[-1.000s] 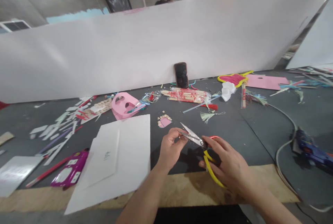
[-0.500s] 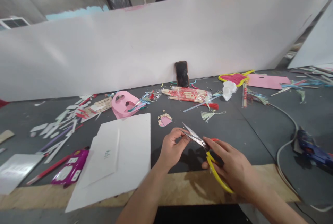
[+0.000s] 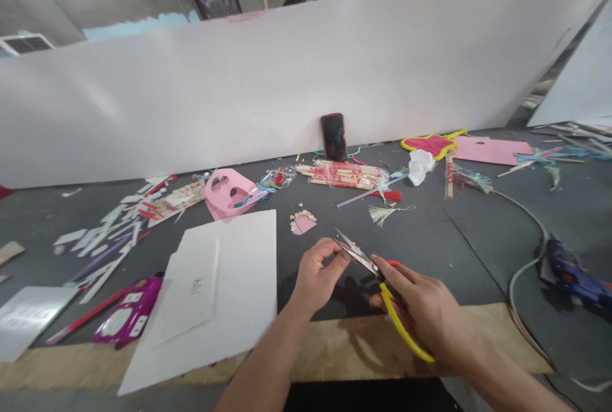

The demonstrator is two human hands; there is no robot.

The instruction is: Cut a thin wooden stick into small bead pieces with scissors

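Note:
My right hand (image 3: 423, 303) is wrapped round the handles of a pair of scissors (image 3: 367, 263), which have yellow and red grips. Their blades point up and left, nearly together. At the blades, my left hand (image 3: 318, 275) pinches with thumb and fingertips; what it holds is too small and covered to name. A tiny pale bit (image 3: 354, 247) shows at the blades. Just beyond the hands, on the dark table, lies a small pink piece (image 3: 303, 225) edged with little beige bits.
White sheets (image 3: 243, 284) and a purple packet (image 3: 131, 310) lie on the left, near loose strips. Behind are a pink cutout (image 3: 224, 194), bundled sticks (image 3: 342, 175) and a leaning phone (image 3: 333, 136). A blue glue gun (image 3: 574, 278) with its cable is at right.
The scissor blades have drawn closer together at my left fingertips, and the yellow grip has shifted slightly down and right. A pale bit now shows at the blades.

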